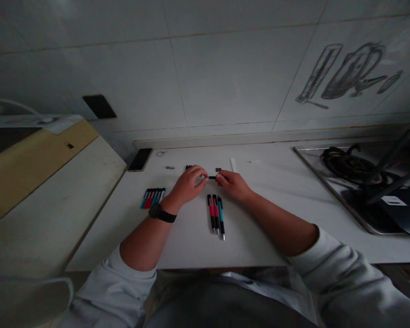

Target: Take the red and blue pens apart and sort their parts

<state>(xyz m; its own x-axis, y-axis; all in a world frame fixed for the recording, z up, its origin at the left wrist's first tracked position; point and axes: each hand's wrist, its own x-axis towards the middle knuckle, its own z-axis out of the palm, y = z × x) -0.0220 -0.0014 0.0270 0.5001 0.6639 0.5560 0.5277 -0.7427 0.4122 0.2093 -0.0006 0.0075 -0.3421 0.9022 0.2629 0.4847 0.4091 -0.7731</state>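
Where the left edge cuts off a pale boxy unit [51, 200], I can't see how far it runs; just beside it on the white tabletop [266, 218] lies a phone [140, 160]. Next come a thin ring [161, 154], too faint to make out well, and a row of coloured barrels [153, 198] in blue, red and white with dark tops. Small dark coils [170, 167] lie near the left hand [190, 183], which partly hides some short black pieces [189, 166]. This hand's grip is closed to a pinch, thumb and finger on the left end of a thin black piece [212, 177] held level above the tabletop. Below it lie three pens [215, 213], two red and one blue, tips toward the person. The right hand [235, 184] grasps the piece's other end, its curled fingers covering that end. Just behind are small dark bits [218, 169], then a white strip [233, 163], its near end hidden by the hand. Farther right, clear little parts [255, 162] blur into the white, and the stove [348, 171] runs out of view.
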